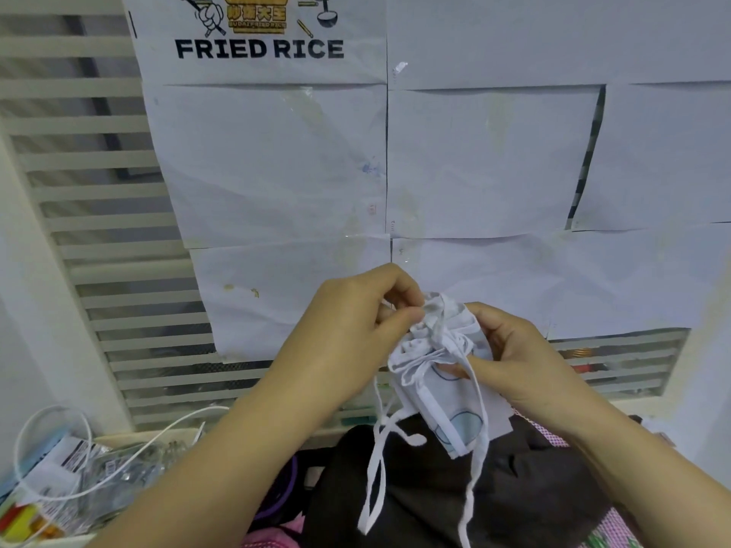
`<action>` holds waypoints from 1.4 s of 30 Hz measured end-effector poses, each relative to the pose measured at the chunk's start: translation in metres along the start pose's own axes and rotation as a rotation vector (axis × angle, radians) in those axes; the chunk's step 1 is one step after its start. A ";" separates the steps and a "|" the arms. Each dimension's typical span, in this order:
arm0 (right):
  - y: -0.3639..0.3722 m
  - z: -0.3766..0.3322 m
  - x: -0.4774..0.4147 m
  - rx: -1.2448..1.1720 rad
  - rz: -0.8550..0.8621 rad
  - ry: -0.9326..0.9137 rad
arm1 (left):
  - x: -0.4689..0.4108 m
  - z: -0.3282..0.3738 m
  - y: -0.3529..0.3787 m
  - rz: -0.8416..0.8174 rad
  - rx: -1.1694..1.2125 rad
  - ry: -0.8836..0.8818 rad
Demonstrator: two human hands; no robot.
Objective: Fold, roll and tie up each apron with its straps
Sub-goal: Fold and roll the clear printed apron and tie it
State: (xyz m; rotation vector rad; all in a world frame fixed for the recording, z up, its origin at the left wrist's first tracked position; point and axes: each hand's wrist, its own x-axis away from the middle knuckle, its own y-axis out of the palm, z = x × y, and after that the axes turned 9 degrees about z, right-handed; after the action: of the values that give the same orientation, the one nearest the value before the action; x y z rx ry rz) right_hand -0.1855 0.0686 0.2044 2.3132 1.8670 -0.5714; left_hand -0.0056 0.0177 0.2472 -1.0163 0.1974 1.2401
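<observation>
Apron [443, 393] is sitting rolled into a white bundle, held in the air between both hands, above a dark cloth [474, 504] and in front of a paper-covered wall [277, 172]. Straps [476, 441] are wrapping across the upper part of the roll; the loose ends are hanging down toward the dark cloth, one as a long loop on the left side.

Step in hand, as I am reading it: cinching and knotting the straps round the roll.

- Doing it well is likely meaning keeping the roll squeezed while the strap is being drawn tight, so the layers are not springing open.
- The wraps are wanting to lie near the middle of the roll; up near the end, as they seem to be sitting now, they may be slipping off.
- The hanging ends are needing equal tension before the knot.

Grip:

- Left hand [356, 322] is closing its grip, fingertips pinching the bunched cloth or strap at the top of the roll; which of the two I cannot tell.
- Right hand [526, 361] is closing round the roll's right side, thumb pressing on the front near the strap crossing, fingers hidden behind.
</observation>
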 end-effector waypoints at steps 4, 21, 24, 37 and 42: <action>-0.001 -0.001 -0.003 -0.004 -0.001 0.008 | -0.005 -0.009 -0.005 -0.066 0.168 -0.165; 0.012 0.006 -0.012 -0.518 0.082 0.114 | 0.016 -0.021 0.027 0.068 0.549 -0.339; 0.012 0.005 -0.013 -0.547 0.138 0.151 | 0.020 -0.022 0.029 0.081 0.511 -0.306; 0.009 -0.003 -0.010 -0.393 0.016 0.097 | 0.025 -0.035 0.045 0.125 0.493 -0.140; 0.003 -0.006 -0.007 -0.008 0.324 -0.064 | 0.023 -0.044 0.046 0.254 0.320 -0.139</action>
State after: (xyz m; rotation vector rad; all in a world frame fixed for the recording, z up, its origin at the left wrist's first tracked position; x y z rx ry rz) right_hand -0.1827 0.0635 0.2123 2.4858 1.4210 -0.5845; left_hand -0.0190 0.0000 0.1828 -0.6395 0.4125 1.4487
